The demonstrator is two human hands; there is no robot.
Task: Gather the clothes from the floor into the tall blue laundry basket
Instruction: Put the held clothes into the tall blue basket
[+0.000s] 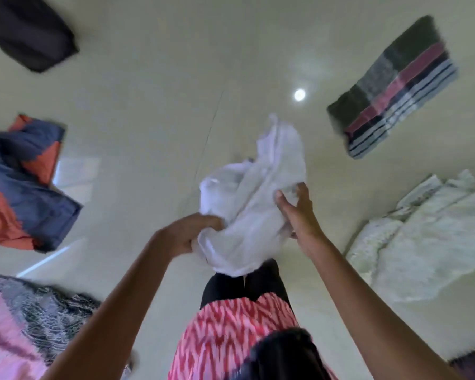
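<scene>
A white garment (250, 198) is bunched in the air in front of me, above the pale floor. My left hand (187, 234) is closed on its lower left edge. My right hand (296, 212) presses against its right side, thumb and fingers on the cloth. On the floor lie a blue and orange garment (25, 182) at the left, a dark garment (30, 31) at the top left, a pink and grey patterned cloth (19, 319) at the bottom left, and a white textured cloth (428, 242) at the right. No blue laundry basket is in view.
A striped grey, pink and dark mat (395, 89) lies on the floor at the upper right. My own legs and red-and-white patterned top (231, 335) are below the hands. The glossy floor (154, 78) reflects a ceiling light.
</scene>
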